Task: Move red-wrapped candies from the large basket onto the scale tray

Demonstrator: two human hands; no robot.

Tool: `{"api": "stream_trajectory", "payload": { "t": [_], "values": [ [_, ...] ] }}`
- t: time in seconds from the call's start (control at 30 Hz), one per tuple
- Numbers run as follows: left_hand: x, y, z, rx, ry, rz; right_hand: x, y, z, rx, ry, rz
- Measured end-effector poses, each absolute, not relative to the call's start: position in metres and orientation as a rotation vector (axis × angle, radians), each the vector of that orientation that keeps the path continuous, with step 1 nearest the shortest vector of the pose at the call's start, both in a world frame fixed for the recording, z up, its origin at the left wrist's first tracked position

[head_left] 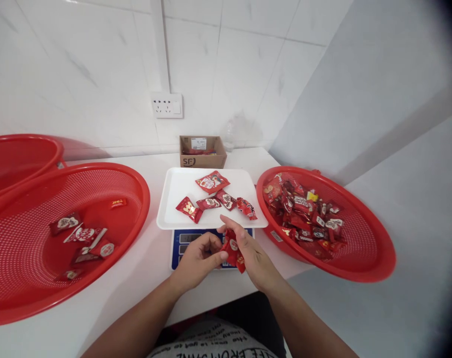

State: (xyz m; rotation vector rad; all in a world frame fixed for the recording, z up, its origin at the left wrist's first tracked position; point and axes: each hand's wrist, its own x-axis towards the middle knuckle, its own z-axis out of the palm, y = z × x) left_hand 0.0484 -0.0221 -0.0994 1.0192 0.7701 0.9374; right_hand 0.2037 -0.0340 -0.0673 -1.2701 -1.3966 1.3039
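Red wrapped candies (232,247) are gathered between my two hands, in front of a blue scale (176,248). My left hand (198,258) pinches at the edge of one wrapper with thumb and curled fingers. Cupped around the candies from the other side is my right hand (251,253), its fingers partly hiding them. Just beyond, a white tray (169,199) rests on top of the scale. Several red packets lie spread on it, among them a flat red packet (213,182) at the back and a gold-printed candy (189,209) at the left.
A red perforated basket (371,248) heaped with candies stands right of the tray. Another red basket (132,219) at left holds several candies, with a further red basket (24,141) behind it. A cardboard box (207,161) stands behind the tray, near a wall socket (167,105).
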Motion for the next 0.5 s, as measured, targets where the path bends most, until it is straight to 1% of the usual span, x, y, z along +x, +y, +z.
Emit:
{"api": "stream_trajectory", "payload": {
  "t": [0.1, 0.3, 0.4, 0.5],
  "values": [
    [0.0486, -0.0215, -0.1005, 0.950, 0.756, 0.906, 0.2033, -0.0344, -0.0714, -1.243, -1.352, 1.282],
    [0.0463, -0.0202, -0.0979, 0.753, 0.656, 0.862, 0.2032, -0.0353, -0.0751, -1.086, -1.044, 1.657],
    [0.0441, -0.0195, -0.0970, 0.682, 0.620, 0.856, 0.2022, -0.0355, -0.0763, -1.017, -0.928, 1.708],
    [0.0422, -0.0184, -0.0986, 0.641, 0.601, 0.826, 0.2017, -0.0356, -0.0785, -0.960, -0.973, 1.733]
  ]
}}
